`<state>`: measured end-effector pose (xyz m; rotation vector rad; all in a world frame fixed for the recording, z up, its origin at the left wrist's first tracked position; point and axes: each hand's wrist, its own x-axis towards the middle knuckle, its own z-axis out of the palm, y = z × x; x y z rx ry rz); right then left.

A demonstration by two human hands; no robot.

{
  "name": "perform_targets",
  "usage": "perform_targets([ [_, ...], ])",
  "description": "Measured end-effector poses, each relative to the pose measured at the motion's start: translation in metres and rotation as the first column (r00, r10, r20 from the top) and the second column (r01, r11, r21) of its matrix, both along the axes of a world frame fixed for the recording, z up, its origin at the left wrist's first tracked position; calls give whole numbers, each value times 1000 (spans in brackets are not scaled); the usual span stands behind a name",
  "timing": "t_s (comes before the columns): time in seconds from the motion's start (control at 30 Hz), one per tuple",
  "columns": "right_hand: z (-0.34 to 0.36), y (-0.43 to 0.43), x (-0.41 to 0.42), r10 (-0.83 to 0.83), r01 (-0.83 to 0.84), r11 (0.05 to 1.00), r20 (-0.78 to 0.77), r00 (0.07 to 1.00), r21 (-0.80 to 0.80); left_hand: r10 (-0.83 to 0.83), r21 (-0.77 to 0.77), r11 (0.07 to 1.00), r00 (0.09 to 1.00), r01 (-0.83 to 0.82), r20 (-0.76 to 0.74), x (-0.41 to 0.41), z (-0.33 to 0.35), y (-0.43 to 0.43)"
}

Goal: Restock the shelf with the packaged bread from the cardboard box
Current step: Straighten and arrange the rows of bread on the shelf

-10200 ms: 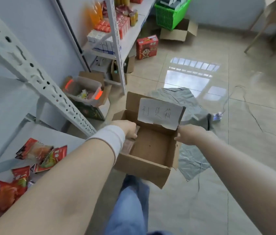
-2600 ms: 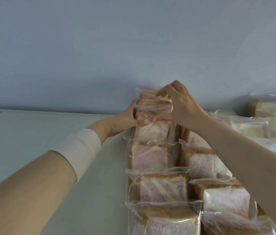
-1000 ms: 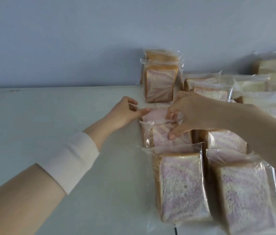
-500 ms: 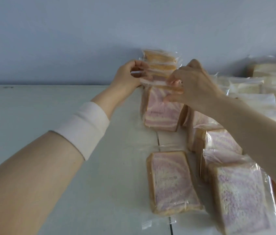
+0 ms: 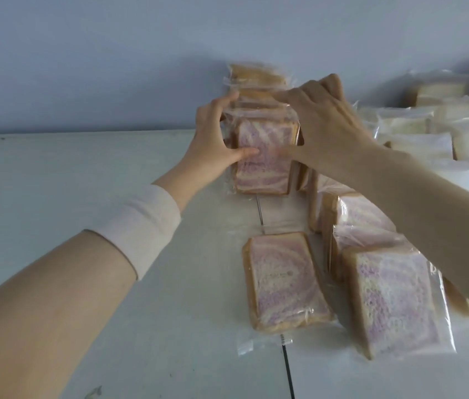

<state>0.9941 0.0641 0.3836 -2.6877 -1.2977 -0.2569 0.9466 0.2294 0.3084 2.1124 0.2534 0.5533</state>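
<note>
Both hands stand a packaged bread slice upright at the back of a white shelf.

From the head view, no readable brand shows; a faint print on the flat pack's wrapper is too small to tell. The left hand (image 5: 216,139), arm stretched forward with a pale wristband (image 5: 141,226), grips the left edge of the upright bread pack (image 5: 262,165), thumb across its face. The right hand (image 5: 322,125) closes over its top right corner, fingers curled on the wrapper. That pack, purple-swirled with a brown crust in clear plastic, leans against more packs by the wall (image 5: 112,53). Another flat pack (image 5: 282,280) lies on the shelf (image 5: 54,174) nearer the camera, beside a row of swirled packs (image 5: 391,300); pale bread packs (image 5: 429,131) sit at the right.
</note>
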Motion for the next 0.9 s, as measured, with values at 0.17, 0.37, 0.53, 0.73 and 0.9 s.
perform_targets([
  [0.17,2,-42,-73,180,-228,820,-142,973,-525,-43,-16,999,999,43,31,-1,-1,0],
  [0.37,-20,-36,-84,122,-241,781,-237,964,-577,-26,39,999,999,24,26,1,2,0],
  [0.53,-16,-29,-85,141,-127,871,-8,990,-475,-69,59,996,998,69,1,1,4,3],
  [0.73,-25,1,-74,-145,154,972,67,987,-176,-120,-275,957,990,95,-74,-7,20,4],
  [0.9,-40,18,-73,-260,260,965,-3,966,-48,-205,-278,945,974,173,-93,-22,18,3],
])
